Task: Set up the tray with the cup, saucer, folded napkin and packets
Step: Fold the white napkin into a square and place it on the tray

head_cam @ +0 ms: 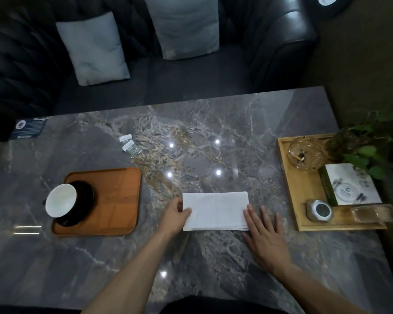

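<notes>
Head view: white napkin (pixel 215 210) folded into a flat rectangle, left hand (pixel 176 214) pinching its edge, right hand (pixel 265 236) flat, fingers spread.

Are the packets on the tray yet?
No, the two packets lie on the bare table beyond the orange tray, which holds only the cup and saucer.

A lounge: beyond the hands (pixel 220 223), a dark leather sofa (pixel 281 41) (two grey cushions (pixel 93 48)) faces a marble table (pixel 191 137).
</notes>
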The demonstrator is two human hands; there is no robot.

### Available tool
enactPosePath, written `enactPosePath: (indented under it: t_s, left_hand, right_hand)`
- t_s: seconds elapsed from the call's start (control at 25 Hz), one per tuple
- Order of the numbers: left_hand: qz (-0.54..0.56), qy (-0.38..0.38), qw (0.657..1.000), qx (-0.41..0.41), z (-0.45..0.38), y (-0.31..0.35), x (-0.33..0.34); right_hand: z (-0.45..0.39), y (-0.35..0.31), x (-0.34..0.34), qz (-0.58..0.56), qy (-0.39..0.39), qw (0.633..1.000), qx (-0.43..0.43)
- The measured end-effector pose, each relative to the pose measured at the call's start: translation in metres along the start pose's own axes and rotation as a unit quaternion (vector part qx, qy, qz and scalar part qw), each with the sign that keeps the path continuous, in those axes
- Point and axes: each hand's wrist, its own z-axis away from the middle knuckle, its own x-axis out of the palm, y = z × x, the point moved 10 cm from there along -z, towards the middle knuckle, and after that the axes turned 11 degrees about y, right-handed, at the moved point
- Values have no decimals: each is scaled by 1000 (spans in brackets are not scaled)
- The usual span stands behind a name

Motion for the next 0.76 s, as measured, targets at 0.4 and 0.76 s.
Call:
enactPosePath:
  t_s: [0.4, 0.76]
  left_hand:
    - [-38, 51, 989, 136, 45, 58, 1]
    - [-117, 68, 976, 172, 67, 94, 47]
  right_hand:
    - [12, 2, 18, -36, 13, 999, -29]
    - [12, 7, 27, -41, 16, 999, -19]
